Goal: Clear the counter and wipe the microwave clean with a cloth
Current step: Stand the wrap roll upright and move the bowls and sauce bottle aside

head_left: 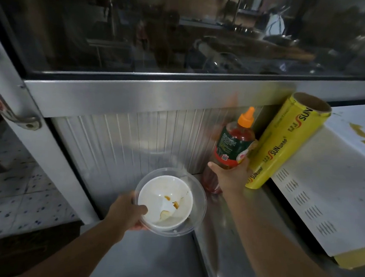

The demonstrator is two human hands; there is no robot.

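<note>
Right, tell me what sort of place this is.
Probably a commercial or food-stall kitchen: a stainless steel counter, a glass-fronted steel cabinet reflecting pots and pans, and a big yellow roll of cling wrap leaning against a stained white microwave.

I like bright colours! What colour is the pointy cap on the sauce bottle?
Orange. The cap on the sauce bottle shows best in the head view.

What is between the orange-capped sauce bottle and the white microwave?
The yellow cling-wrap roll leans there, between the sauce bottle and the microwave, in the head view. The right hand grips the bottle.
</note>
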